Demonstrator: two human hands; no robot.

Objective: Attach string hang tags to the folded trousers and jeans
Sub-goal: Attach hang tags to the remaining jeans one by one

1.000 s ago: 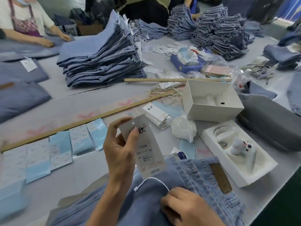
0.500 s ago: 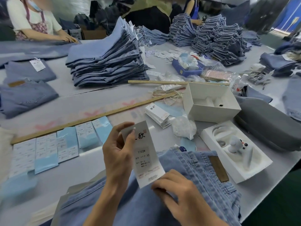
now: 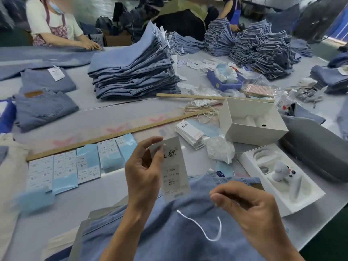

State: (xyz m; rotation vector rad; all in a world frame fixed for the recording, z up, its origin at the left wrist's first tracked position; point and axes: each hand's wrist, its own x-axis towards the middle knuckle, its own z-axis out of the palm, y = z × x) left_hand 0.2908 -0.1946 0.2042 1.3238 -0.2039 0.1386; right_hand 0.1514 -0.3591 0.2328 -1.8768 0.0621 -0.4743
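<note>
The hang tag (image 3: 174, 167) is held upright above the folded jeans (image 3: 169, 232), pinched near its top edge between the thumb and fingers of the left hand (image 3: 144, 172); the printed face is turned toward the camera. A white string (image 3: 205, 227) hangs in a loose loop just below the right hand (image 3: 243, 202), whose fingers are curled with thumb and fingertips brought together, apparently pinching the string's upper end. That contact point is small and blurred, so this is recorded as probable only. The string's free end lies to the left of the right-hand grip, below the tag's bottom edge, over the denim.

Step in hand, as judged: the string is being readied for the tag; it is not yet seen passing through the tag or through any part of the jeans. The next move would call for the string end to be brought up to the tag's hole, which is near the left-hand pinch and largely covered by the fingers, then fed through and looped onto the garment. The pinch may need shifting so the hole is exposed.

Beyond the two grips: a stack of spare tags (image 3: 190, 133) lies ahead of the held tag, with a clear bag (image 3: 219, 149) beside it. Rows of size labels (image 3: 82, 162) lie left of the left hand, along a wooden ruler (image 3: 116, 136). An open white box (image 3: 252, 121) sits ahead of the right hand. A tall pile of folded jeans (image 3: 135, 66) stands farther off.
</note>
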